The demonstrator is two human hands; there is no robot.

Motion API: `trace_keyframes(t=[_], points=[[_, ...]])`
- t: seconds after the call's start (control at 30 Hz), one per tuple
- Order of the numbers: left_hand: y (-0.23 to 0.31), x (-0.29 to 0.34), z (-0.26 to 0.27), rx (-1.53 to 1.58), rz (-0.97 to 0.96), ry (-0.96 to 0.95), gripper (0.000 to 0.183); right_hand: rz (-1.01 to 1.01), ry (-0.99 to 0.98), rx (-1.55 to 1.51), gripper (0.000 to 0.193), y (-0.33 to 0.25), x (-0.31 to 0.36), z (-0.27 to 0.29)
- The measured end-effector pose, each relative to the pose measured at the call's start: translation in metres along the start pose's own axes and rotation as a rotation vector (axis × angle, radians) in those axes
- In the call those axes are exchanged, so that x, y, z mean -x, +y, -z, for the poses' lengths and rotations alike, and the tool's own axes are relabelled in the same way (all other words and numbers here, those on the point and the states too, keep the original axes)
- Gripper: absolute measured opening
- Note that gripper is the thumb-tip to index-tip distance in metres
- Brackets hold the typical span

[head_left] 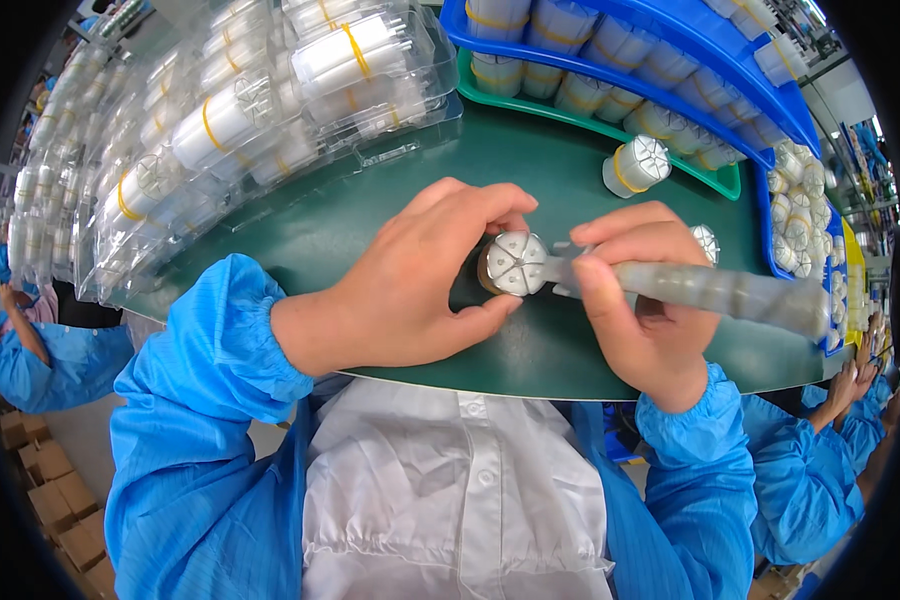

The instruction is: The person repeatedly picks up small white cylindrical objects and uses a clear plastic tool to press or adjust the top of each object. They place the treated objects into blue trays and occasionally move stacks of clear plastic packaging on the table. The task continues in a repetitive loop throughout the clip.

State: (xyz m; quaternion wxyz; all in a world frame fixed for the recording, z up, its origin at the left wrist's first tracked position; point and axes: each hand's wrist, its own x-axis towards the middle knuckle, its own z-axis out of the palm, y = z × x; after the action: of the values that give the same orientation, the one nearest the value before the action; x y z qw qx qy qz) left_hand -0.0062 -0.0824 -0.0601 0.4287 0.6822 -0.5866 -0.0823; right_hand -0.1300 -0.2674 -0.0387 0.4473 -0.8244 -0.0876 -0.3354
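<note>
A short round bundle with a white top split into wedges stands upright on the green table. My left hand curls round it from the left, thumb at its near side and fingers at its far side. In my right hand is a translucent, greyish syringe-like tube, gripped between thumb and fingers. Its narrow end lies at the right rim of the bundle's top; whether they touch, I cannot tell. A similar bundle with a yellow band leans beyond my right hand. Another bundle is partly hidden behind that hand.
Clear plastic trays stacked with banded white bundles fill the far left. At the far right stand a green tray and blue trays of similar bundles. The green table ends close to my body. People in blue sleeves sit on both sides.
</note>
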Motion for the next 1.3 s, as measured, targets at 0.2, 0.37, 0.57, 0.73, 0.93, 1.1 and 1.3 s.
trace_keyframes(t=[0.2, 0.37, 0.57, 0.73, 0.93, 1.1, 1.3], points=[[-0.001, 0.0, -0.003, 0.085, -0.02, -0.024, 0.071, 0.024, -0.069, 0.043, 0.014, 0.001, -0.001, 0.003], [-0.002, 0.002, -0.005, 0.195, 0.176, -0.116, 0.06, -0.039, -0.089, 0.088, 0.014, -0.003, -0.001, 0.003], [0.007, 0.016, 0.005, 0.118, 0.026, 0.065, 0.058, 0.137, -0.06, 0.233, 0.017, -0.007, 0.002, 0.012], [0.03, 0.064, 0.068, -0.345, -0.104, 0.406, 0.058, 0.167, -0.21, 0.284, 0.021, -0.01, 0.013, -0.004], [0.035, 0.146, 0.174, -1.029, 0.3, 0.716, 0.052, 0.173, -0.267, 0.272, 0.023, -0.01, 0.017, -0.01], [0.022, 0.187, 0.208, -0.732, 0.601, 0.488, 0.047, 0.197, -0.279, 0.272, 0.024, -0.009, 0.016, -0.014], [0.006, 0.181, 0.209, -0.822, 0.539, 0.639, 0.033, 0.194, -0.253, 0.284, 0.025, -0.008, 0.018, -0.015]])
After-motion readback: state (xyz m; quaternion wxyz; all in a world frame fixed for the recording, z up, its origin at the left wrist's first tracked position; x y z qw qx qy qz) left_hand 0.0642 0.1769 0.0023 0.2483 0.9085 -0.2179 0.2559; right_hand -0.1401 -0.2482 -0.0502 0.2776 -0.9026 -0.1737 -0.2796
